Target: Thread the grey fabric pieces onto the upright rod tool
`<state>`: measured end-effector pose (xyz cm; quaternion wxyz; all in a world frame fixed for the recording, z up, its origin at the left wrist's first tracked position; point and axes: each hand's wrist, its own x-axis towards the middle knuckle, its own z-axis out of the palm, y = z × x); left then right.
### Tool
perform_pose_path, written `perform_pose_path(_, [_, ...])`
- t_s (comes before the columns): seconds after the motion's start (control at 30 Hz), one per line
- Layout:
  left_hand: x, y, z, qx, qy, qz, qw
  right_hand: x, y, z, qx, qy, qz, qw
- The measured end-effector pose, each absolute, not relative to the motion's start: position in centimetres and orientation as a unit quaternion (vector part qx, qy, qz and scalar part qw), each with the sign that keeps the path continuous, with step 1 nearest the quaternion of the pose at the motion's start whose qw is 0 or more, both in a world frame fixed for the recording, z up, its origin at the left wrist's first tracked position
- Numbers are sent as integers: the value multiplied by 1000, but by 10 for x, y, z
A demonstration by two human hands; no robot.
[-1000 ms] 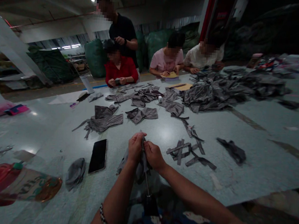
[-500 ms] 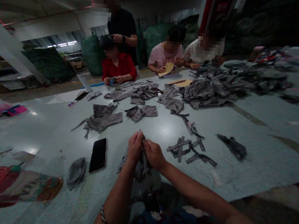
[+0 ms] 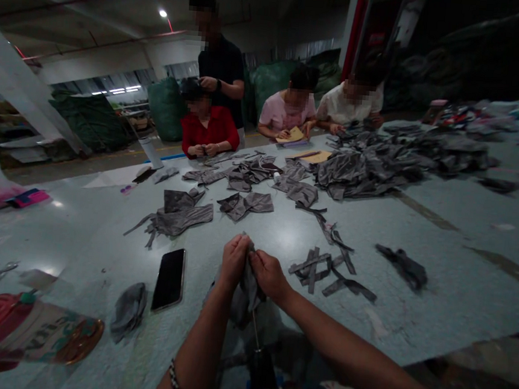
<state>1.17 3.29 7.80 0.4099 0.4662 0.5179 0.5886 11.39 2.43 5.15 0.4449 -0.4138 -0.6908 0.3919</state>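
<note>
Nothing reliably legible. Faint dark lettering on the cream band of a red-and-cream printed bottle-shaped package (image 3: 33,332), too blurred to read. Pale marks on a dark, red-edged upright board (image 3: 378,29), also unreadable.

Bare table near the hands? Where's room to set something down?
Free: pale tabletop between the grey fabric cut-outs and the grey strips; also right of those strips, below the crumpled dark grey scrap. Crowded: far right, the heap of grey fabric.
</note>
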Motion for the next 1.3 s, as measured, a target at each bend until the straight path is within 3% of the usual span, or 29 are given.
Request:
perform_pose_path(0.17, [8,43,83,398,508,657,389,108,52,73,-412,-692,378,458])
perform_pose_path(0.43, [-9,39,65,304,568,707,291,106,49,75,-388,-705,437,401])
perform_pose_path(0.87, [-2,21,28,92,539,733,405,111,39,66,-396,-732,391,392])
perform_pose_path(1.03, [-5,-4,15,192,577,683,405,113,28,65,-386,-730,387,410])
perform_pose_path(1.2, [-22,8,46,368,629,667,155,117,24,64,-386,-727,372,429])
perform_pose_path(1.3, [-24,29,78,522,577,594,202,120,27,63,-378,-736,371,422])
